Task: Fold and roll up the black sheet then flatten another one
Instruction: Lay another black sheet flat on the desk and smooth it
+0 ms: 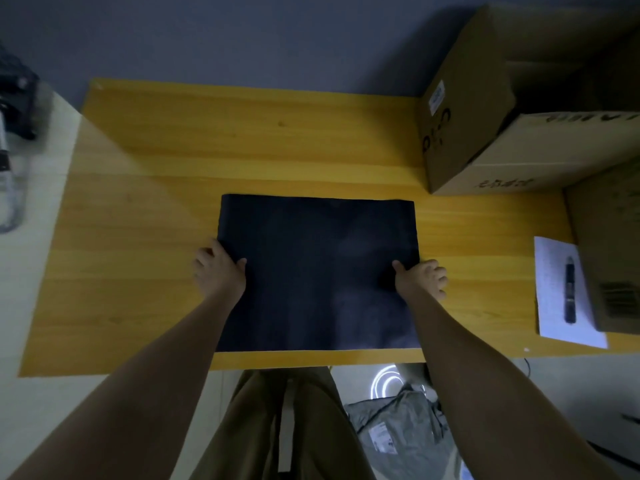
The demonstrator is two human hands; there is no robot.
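Observation:
A black sheet (317, 271) lies flat on the yellow wooden table (242, 143), its near edge close to the table's front edge. My left hand (218, 270) grips the sheet's left edge about halfway along, thumb on top and fingers curled at the edge. My right hand (420, 278) holds the right edge at the same height, thumb on top of the sheet and fingers curled beside it.
Cardboard boxes (485, 126) stand stacked at the table's back right. A white paper (554, 306) with a dark pen (569, 294) lies at the right edge. A grey plastic bag (398, 434) lies on the floor below. Dark equipment (17, 105) sits far left.

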